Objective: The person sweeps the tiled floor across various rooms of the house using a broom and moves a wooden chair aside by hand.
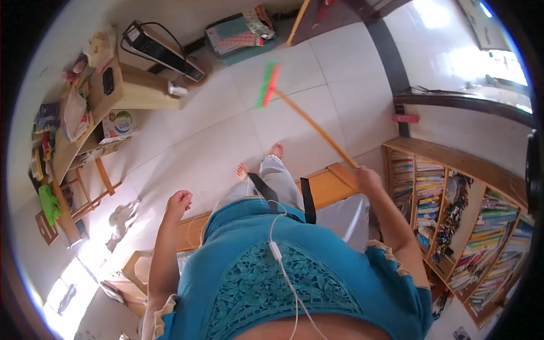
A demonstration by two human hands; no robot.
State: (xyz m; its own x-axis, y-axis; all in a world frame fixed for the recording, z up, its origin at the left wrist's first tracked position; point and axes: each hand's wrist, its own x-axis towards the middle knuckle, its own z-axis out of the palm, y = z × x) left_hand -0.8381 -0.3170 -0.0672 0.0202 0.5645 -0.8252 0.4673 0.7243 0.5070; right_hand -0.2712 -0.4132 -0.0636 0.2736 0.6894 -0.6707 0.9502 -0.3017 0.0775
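Observation:
My right hand (368,180) is closed around the end of a broom's wooden handle (317,129). The broom's head (268,86), green and red, is blurred and lies over the white floor tiles ahead of my feet. My left hand (180,203) hangs at my left side with its fingers curled in, and no object shows in it. A white cable (275,250) runs down the front of my teal top.
Bookshelves (459,165) full of books stand on the right. At left are a wooden desk (144,85) and a wooden chair (90,198). A bin (241,42) sits by the wall ahead, beside a door (334,22). A white cat-like animal (120,222) is on the floor.

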